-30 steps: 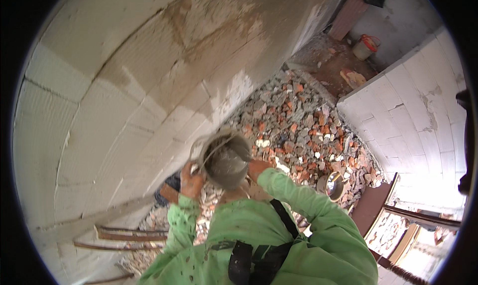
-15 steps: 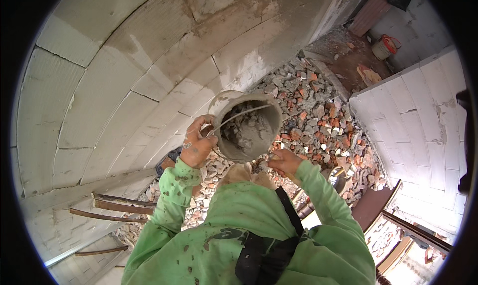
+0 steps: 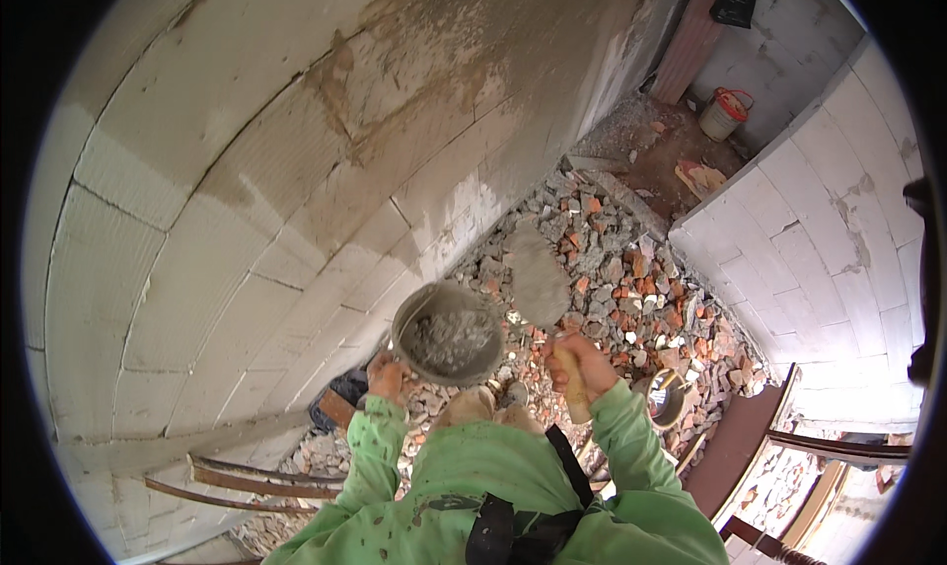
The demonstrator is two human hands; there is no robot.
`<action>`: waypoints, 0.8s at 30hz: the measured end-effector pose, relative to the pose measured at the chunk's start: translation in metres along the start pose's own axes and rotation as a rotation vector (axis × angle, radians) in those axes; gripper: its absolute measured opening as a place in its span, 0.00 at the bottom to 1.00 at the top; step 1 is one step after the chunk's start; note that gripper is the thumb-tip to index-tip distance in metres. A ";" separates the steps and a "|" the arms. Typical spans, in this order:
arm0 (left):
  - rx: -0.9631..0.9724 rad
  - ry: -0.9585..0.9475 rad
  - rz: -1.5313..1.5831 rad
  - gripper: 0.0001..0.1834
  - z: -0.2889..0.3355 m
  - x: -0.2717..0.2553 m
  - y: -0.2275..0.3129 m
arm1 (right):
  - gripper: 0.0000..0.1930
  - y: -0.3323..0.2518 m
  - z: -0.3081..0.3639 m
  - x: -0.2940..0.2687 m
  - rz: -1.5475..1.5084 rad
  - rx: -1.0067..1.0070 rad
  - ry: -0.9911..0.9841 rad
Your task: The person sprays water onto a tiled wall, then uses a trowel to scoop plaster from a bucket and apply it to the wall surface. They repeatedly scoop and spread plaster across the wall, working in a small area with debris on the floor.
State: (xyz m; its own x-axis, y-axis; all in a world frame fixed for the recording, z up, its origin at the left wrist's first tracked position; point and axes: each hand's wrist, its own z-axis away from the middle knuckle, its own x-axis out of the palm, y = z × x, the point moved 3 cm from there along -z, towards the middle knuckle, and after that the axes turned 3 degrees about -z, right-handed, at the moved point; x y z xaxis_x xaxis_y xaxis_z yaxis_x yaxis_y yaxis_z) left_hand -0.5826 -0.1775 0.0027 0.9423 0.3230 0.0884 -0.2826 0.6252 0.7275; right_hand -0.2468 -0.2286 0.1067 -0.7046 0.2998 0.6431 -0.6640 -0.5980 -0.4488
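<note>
My left hand (image 3: 387, 377) grips a small round grey bucket (image 3: 446, 333) holding wet grey mortar, kept at waist height in front of me. My right hand (image 3: 579, 365) is closed on the wooden handle of a trowel (image 3: 541, 282); its mortar-coated blade points up and away, just right of the bucket's rim. Both arms wear green sleeves spattered with mortar. A white block wall (image 3: 247, 200) with a patch of brown-grey plaster (image 3: 434, 62) rises on my left.
Broken brick and stone rubble (image 3: 641, 289) covers the ground. A second white block wall (image 3: 819, 259) stands at the right. A red-rimmed bucket (image 3: 723, 113) sits far back. Another bucket (image 3: 666, 397) lies by my right elbow. Rusty bars (image 3: 247, 481) lean at lower left.
The bucket has come down from its raised, tilted position to waist height. My right hand, which was near the bucket's underside, now holds the trowel up beside it.
</note>
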 end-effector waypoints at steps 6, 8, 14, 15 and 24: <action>0.070 0.082 -0.332 0.13 -0.012 -0.079 -0.012 | 0.10 -0.092 0.011 0.022 -0.049 -1.063 0.205; 0.005 0.195 -0.315 0.13 -0.007 -0.100 -0.009 | 0.11 -0.113 -0.020 0.021 -0.147 -1.210 0.419; 0.101 0.169 0.058 0.11 0.009 -0.125 -0.008 | 0.25 -0.173 -0.220 0.066 -0.439 -1.540 0.929; 0.058 0.220 0.006 0.10 0.005 -0.136 -0.012 | 0.27 -0.167 -0.251 0.087 -0.471 -1.364 0.850; 0.581 0.154 -0.677 0.18 -0.075 -0.167 -0.033 | 0.28 0.013 -0.127 0.175 0.844 -0.899 -0.231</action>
State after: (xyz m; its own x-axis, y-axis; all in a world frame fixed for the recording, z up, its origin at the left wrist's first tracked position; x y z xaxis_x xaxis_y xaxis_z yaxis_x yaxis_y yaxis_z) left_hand -0.7440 -0.1986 -0.0875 0.8277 0.1337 -0.5450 0.4981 0.2726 0.8232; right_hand -0.4105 -0.0903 0.1344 -0.9927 -0.1207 0.0023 -0.0273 0.2057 -0.9782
